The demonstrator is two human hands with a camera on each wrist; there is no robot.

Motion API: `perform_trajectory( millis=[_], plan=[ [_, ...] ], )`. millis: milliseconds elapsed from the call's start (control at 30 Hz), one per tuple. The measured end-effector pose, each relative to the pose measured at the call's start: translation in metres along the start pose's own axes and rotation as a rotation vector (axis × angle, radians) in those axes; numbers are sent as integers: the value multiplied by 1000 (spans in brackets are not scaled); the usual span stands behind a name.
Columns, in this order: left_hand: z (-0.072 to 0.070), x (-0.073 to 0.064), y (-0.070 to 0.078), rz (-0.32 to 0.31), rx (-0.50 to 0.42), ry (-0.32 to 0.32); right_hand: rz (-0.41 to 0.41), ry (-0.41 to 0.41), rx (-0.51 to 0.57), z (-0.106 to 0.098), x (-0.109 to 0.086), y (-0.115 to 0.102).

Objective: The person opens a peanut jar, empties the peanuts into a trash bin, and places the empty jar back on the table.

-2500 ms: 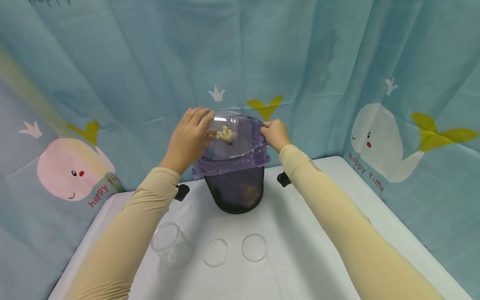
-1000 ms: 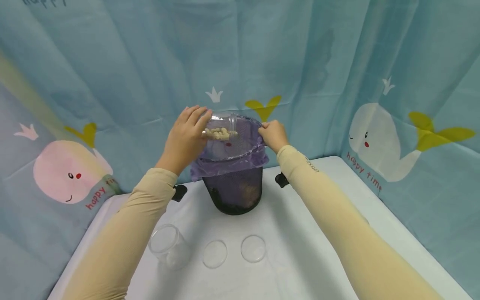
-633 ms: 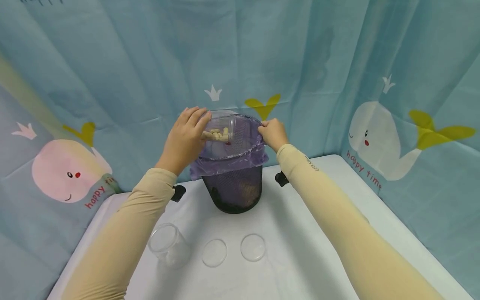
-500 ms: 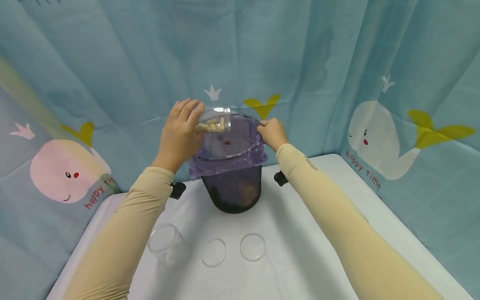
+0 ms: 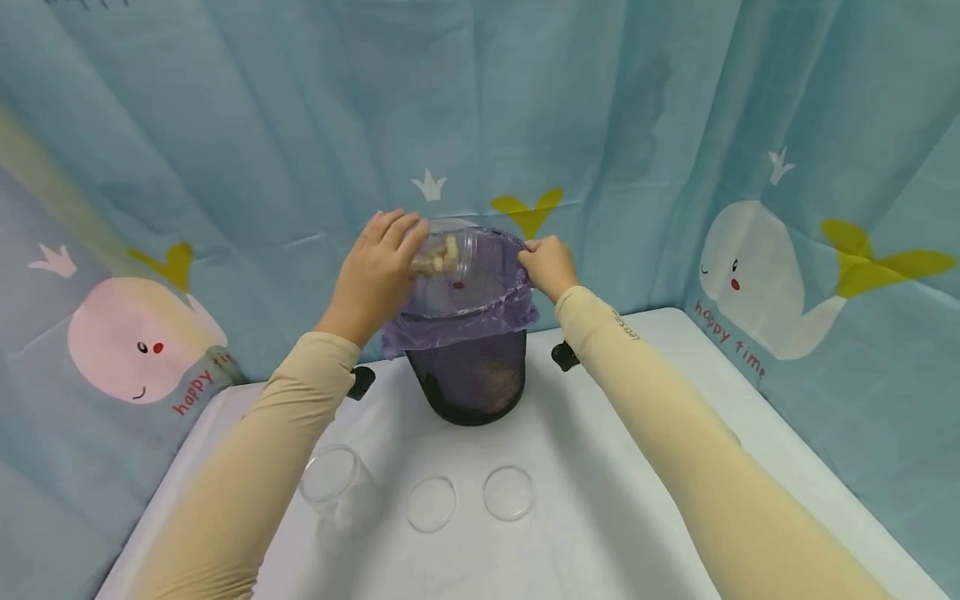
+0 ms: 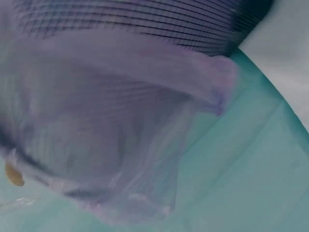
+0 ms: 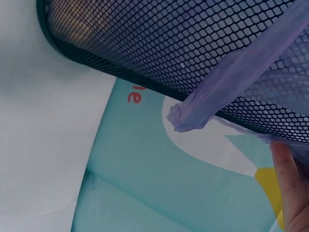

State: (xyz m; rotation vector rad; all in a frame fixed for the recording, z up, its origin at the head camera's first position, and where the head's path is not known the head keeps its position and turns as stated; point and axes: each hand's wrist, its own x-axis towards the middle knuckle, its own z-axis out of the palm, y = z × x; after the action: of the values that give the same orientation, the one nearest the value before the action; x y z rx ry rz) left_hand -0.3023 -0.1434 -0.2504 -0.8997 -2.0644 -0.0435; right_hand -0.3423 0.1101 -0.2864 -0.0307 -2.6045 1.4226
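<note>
My left hand (image 5: 377, 275) grips a clear plastic jar (image 5: 467, 254), tipped on its side with its mouth facing right above the bin's opening. Pale, knobbly pieces like unshelled peanuts (image 5: 442, 258) lie inside it. The black mesh waste bin (image 5: 476, 387) is lined with a thin purple bag (image 5: 461, 332) folded over its rim. At the rim's right side my right hand (image 5: 551, 268) pinches the bag and edge; in the right wrist view one of its fingers (image 7: 288, 181) lies along the rim. The left wrist view shows mostly bag, with one tan piece (image 6: 14, 175) at the left edge.
On the white table (image 5: 570, 550) stands another clear jar (image 5: 345, 496), open at the top. Two clear round lids (image 5: 432, 504) lie in front of the bin. Black clamps (image 5: 362, 382) sit at the back edge, before a blue curtain (image 5: 300, 125).
The left hand has shifted the jar back and forth, lately down and to the right, closer over the bin. The pieces inside have tumbled about. The right hand keeps its hold on the rim.
</note>
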Motion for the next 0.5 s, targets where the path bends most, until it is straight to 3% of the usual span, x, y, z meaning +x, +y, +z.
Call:
perform_trajectory(
  millis=[100,233,500],
  plan=[
    [1,-3,1,33,-6,-47,3,-4,-9,0,-1,0],
    [-2,-2,-1,-52,-44,-3,11,-12,-7,0,-2,-1],
    [-1,-5,-3,-39,-33,-50,13,-13,-9,-1,1,3]
  ],
)
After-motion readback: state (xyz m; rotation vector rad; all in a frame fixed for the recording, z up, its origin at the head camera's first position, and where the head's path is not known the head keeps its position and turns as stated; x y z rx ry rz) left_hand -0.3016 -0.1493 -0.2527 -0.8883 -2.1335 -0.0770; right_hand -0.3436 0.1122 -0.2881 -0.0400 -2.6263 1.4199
